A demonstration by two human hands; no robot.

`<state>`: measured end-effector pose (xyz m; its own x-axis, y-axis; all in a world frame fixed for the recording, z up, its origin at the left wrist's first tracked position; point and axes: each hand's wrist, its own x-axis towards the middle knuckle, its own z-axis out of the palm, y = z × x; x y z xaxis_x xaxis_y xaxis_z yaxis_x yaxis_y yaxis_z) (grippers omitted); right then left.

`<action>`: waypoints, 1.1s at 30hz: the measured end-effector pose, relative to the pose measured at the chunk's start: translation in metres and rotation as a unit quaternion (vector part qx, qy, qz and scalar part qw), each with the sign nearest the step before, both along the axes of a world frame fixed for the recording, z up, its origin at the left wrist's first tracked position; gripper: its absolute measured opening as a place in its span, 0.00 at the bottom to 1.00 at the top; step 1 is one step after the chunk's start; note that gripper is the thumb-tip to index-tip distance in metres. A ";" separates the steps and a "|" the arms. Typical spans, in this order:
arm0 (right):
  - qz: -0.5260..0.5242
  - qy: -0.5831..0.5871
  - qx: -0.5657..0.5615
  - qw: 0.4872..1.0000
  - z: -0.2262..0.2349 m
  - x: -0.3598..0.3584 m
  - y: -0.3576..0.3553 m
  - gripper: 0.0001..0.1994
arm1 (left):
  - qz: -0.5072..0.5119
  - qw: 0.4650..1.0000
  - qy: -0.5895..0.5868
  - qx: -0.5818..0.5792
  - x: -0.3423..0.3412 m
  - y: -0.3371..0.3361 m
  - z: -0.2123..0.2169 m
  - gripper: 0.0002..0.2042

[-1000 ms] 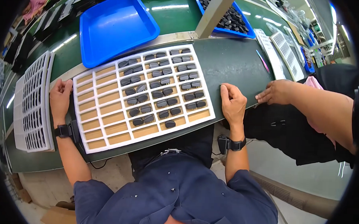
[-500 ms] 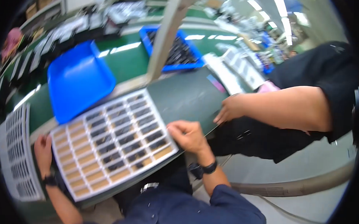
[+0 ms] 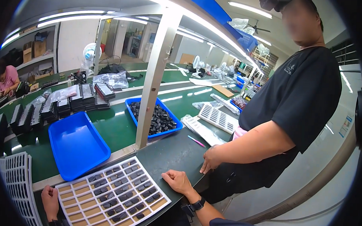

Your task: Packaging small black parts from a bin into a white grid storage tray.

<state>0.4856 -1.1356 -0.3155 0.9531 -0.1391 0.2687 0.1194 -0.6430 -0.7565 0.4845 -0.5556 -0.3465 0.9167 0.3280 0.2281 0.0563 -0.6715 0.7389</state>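
A white grid tray (image 3: 118,193) with tan compartments lies in front of me on the dark bench. Small black plastic parts (image 3: 126,196) fill its middle and right columns, while the left columns show bare tan bottoms. Beside the tray's left edge is my left hand (image 3: 50,200), its fingers curled closed with nothing visible in them. My right hand (image 3: 178,181) rests on the bench just past the tray's right edge, loosely closed, the thumb pointing left. I see nothing between its fingers.
An unfilled blue tray (image 3: 78,143) stands behind the grid tray. Black parts heap a second blue tray (image 3: 173,128) behind a metal post (image 3: 155,80). More grid trays (image 3: 17,187) stand at left. A co-worker (image 3: 293,101) stands at right near a pink-blue thin tool (image 3: 196,141).
My view has tilted up, so the bench sits lower and the co-worker's upper body shows. My right hand has come slightly away from the tray's edge; both hands stay closed.
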 end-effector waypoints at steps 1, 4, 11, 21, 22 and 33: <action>-0.002 -0.005 -0.017 1.000 -0.002 -0.003 0.001 0.14 | -0.002 1.000 0.001 0.001 0.000 -0.002 0.002 0.13; -0.010 -0.014 -0.027 0.999 -0.002 -0.002 0.003 0.14 | 0.002 1.000 0.008 -0.007 0.000 -0.008 0.010 0.14; 0.014 -0.052 -0.074 0.996 -0.015 0.004 0.003 0.14 | -0.031 0.998 -0.027 0.057 -0.006 0.019 -0.013 0.11; -0.015 -0.004 -0.017 1.000 0.005 0.000 0.007 0.12 | -0.005 0.999 0.046 0.024 -0.007 -0.019 0.030 0.13; -0.012 -0.004 -0.015 1.000 0.004 0.001 0.008 0.12 | -0.002 0.998 0.058 0.022 -0.008 -0.018 0.031 0.13; -0.011 -0.013 -0.029 0.999 0.009 -0.004 0.011 0.12 | -0.004 0.999 0.033 0.019 -0.012 -0.026 0.039 0.12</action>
<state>0.4819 -1.1245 -0.3062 0.9426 -0.1443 0.3011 0.1231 -0.6882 -0.7150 0.4725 -0.5818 -0.3076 0.9325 0.3134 0.1796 0.0984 -0.6990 0.7084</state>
